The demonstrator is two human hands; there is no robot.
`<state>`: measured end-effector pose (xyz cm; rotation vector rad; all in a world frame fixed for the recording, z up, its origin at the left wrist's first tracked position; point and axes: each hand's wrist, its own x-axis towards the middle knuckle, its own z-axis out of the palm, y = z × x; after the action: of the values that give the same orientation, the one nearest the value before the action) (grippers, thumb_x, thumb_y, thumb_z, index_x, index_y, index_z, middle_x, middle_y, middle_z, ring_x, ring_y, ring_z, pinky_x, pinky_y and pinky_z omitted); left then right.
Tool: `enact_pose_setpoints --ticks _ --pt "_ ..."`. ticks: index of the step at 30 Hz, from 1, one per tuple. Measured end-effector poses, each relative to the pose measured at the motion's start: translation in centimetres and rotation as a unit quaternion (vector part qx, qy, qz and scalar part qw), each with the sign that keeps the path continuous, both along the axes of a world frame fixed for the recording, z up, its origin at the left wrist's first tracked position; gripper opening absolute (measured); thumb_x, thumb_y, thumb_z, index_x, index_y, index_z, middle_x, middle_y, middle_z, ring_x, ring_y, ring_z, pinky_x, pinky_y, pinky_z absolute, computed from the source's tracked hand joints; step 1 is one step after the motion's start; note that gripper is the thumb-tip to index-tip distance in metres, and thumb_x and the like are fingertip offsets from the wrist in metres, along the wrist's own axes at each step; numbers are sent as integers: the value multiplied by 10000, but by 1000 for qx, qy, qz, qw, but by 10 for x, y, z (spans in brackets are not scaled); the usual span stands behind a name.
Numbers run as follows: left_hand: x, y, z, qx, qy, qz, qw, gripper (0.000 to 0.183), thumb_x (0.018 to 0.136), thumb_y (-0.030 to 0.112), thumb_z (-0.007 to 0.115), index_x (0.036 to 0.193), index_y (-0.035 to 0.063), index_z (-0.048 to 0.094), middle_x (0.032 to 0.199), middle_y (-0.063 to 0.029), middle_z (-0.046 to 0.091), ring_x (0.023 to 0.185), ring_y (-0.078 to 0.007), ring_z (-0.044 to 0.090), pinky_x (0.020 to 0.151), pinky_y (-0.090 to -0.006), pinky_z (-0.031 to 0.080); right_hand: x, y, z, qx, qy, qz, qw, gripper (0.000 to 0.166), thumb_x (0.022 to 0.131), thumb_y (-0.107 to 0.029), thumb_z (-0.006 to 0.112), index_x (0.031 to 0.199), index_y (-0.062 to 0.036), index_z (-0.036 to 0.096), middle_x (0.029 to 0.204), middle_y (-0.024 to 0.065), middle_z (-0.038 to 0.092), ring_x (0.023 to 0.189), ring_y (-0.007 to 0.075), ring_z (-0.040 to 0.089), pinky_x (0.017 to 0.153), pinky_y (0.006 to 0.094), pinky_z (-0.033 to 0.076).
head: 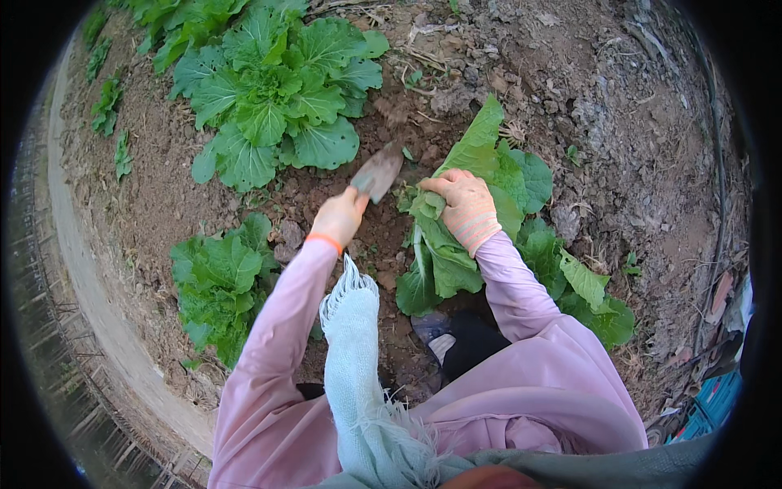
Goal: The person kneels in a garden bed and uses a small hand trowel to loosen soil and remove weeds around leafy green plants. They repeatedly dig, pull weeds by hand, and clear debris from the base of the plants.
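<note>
My left hand [337, 219], in a pale glove with an orange cuff, grips a hand trowel [380, 171]. The trowel's soil-stained blade points up and to the right, over loose brown soil, and is slightly blurred. On the right, my right hand [462, 205], in a glove with a striped cuff, is closed around the leaves of a leafy green cabbage-type plant [449, 260]. Its broad leaves spread on both sides of the hand. The base of this plant is partly hidden, so I cannot tell whether it is rooted.
A large leafy green plant [269, 98] grows at the upper left, a smaller one [220, 284] below it. More leaves [592, 305] lie beside my right arm. My shoe [435, 336] is close below the held plant. A fringed scarf [351, 342] hangs between my arms. Blue crates [712, 403] stand lower right.
</note>
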<state>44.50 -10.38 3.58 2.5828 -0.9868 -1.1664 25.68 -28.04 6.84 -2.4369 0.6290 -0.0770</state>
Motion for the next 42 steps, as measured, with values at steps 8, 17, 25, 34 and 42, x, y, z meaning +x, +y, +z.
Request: enact_pose_setpoints --ticks 8,17,25,34,42 --pt "-24 -85 -23 -58 -35 20 997 371 954 347 472 1088 29 607 999 -255 668 964 -426 633 851 -519 478 0 1 -6 -4 -15 7 1000 426 691 1 610 1049 -212 700 1006 37 642 1039 269 586 883 406 449" --pt "6 -68 -45 -125 115 155 973 442 940 410 495 1182 56 603 1111 -226 658 1021 -410 625 880 -448 481 -2 0 1 14 8 -5 1000 428 690 -8 624 1060 -207 706 1010 55 655 1040 294 588 881 406 463" --pt "53 27 35 74 -31 -72 994 376 961 387 501 1113 57 596 1006 -257 662 977 -439 618 841 -502 473 -5 -2 1 16 -5 -6 1000 429 708 -12 617 1076 -213 709 1009 63 658 1028 298 591 870 406 470" --pt "31 -51 26 100 -62 -155 981 367 967 354 484 1099 34 605 1018 -204 681 992 -395 633 855 -482 490 9 0 6 -5 29 11 1000 389 721 -42 645 1064 -213 711 1013 57 653 1034 290 588 878 402 466" --pt "26 -8 -16 10 207 91 974 442 955 394 499 1193 38 606 1110 -207 669 1051 -368 627 889 -433 479 15 -2 0 -10 41 -9 999 396 719 -36 655 1060 -227 715 1013 49 646 1033 280 588 901 388 458"
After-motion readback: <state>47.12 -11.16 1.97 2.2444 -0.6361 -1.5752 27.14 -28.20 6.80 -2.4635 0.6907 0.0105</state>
